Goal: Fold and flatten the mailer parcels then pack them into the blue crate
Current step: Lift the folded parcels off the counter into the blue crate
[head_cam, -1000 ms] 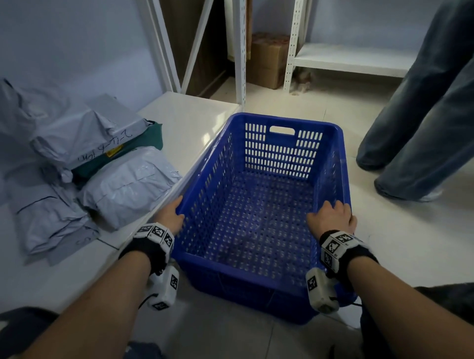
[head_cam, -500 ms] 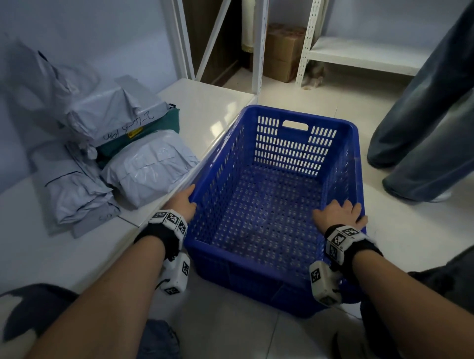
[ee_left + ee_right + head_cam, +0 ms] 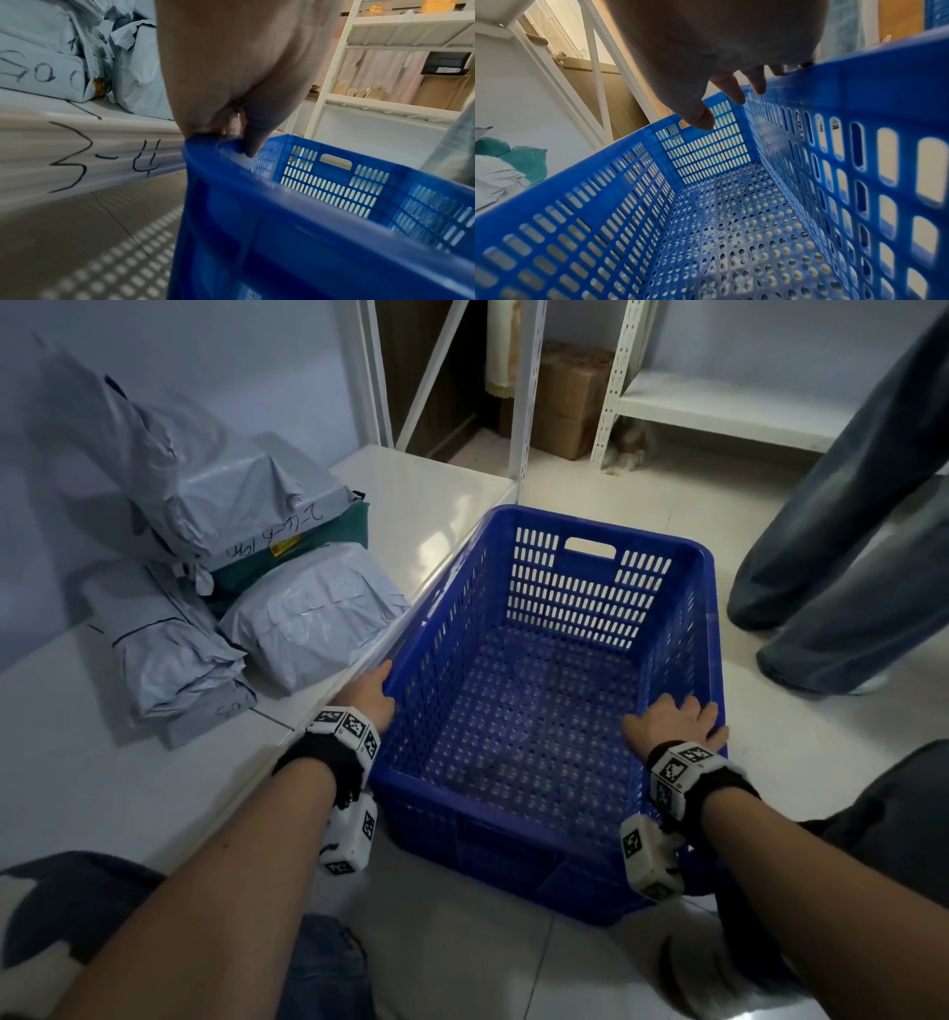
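The empty blue crate (image 3: 575,603) stands on the floor in front of me, against the edge of a low white platform (image 3: 436,505). My left hand (image 3: 367,693) grips its left rim, thumb hooked inside (image 3: 231,130) the crate (image 3: 308,223). My right hand (image 3: 672,721) rests on the right rim with fingers spread and fairly straight (image 3: 731,101) above the crate's perforated floor (image 3: 706,223). Several grey mailer parcels (image 3: 308,613) lie piled on the platform to the left, one stack (image 3: 174,654) nearer me, with a green parcel (image 3: 328,531) beneath a crumpled one.
Another person's legs in wide jeans (image 3: 847,531) stand on the floor right of the crate. White shelf racks (image 3: 518,403) and a cardboard box (image 3: 570,403) are at the back. My knees are at the bottom of the head view.
My right hand's fingers have gone from curled over the rim to spread flatter on it. My left hand keeps its grip. The head view has swung slightly; the crate has hardly shifted.
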The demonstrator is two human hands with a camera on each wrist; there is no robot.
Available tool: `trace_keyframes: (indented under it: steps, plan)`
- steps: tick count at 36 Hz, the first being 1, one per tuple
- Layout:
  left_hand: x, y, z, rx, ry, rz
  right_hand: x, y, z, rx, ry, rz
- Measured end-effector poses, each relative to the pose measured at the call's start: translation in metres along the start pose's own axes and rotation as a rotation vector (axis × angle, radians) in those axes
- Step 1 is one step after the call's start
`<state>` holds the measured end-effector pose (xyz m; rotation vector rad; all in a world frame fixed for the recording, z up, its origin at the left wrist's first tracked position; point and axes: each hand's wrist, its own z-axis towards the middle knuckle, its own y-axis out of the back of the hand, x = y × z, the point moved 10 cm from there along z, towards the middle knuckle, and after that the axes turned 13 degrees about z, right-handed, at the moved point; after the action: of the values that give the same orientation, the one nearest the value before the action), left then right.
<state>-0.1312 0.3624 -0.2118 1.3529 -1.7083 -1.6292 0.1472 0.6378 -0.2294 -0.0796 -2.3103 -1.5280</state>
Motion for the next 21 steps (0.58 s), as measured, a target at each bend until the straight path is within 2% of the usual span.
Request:
trace_keyframes:
  steps: [5, 12, 17, 21]
  plan:
    - [0.0, 0.005, -0.002, 0.015, 0.032, -0.04, 0.023, -0.003, -0.006, 0.034, 0.05, 0.054]
    - [-0.01, 0.024, 0.001, -0.013, 0.014, -0.27, 0.078, -0.01, -0.021, 0.078, 0.202, 0.08]
    - [-0.019, 0.045, -0.004, -0.014, 0.015, -0.396, 0.13, -0.007, -0.038, 0.061, 0.382, 0.061]
    - [-0.017, 0.077, -0.003, -0.129, -0.002, -0.415, 0.181, 0.0, -0.059, 0.028, 0.594, 0.04]
